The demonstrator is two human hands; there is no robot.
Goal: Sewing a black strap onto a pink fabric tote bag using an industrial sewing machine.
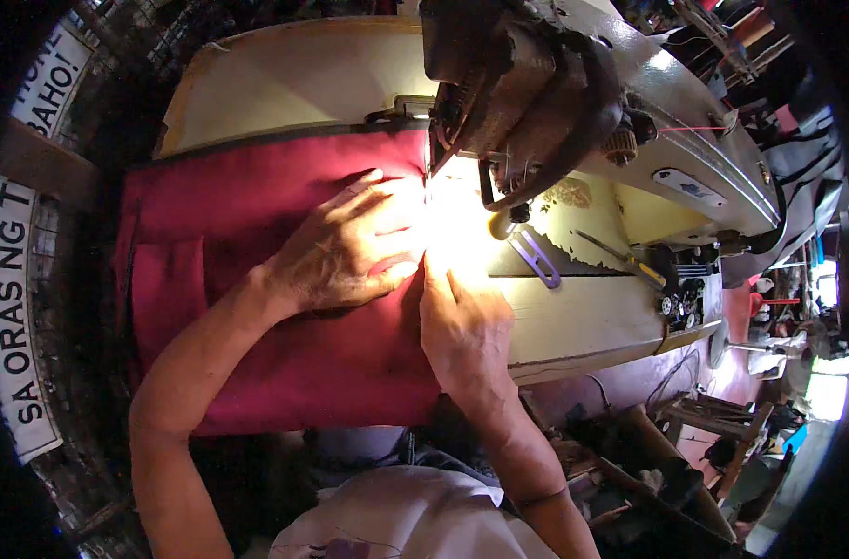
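Well, from my end the work looks part-way along — the red cloth [303, 377] lies spread across the centre left of the frame, its upper right corner up against the dark head of the sewing machine [499, 102]. The left hand [345, 247] rests on it, palm down, its fingers [396, 219] spread and released, gripping nothing. The right hand [471, 326] sits at the cloth's right edge, close beside the left; its fingertips meet the cloth in the glare of the lamp, and I can't tell whether they pinch it or only press it.

As for what is done, I see a dark strip along the cloth's upper edge and another down its left side, and a rectangular patch [168, 289] at the left that looks attached already, though I can't make out any stitching. The right edge is where both hands gather, so I take that to be the part in hand. Its run from the hands toward the bottom of the frame seems left to do, by my reading; the bit nearest the needle is washed out, so I can't say how much is sewn.

On the desk [573, 326], right of centre, a purple tool [541, 261] and a yellow-handled one [650, 274] lie apart from the hands, untouched.
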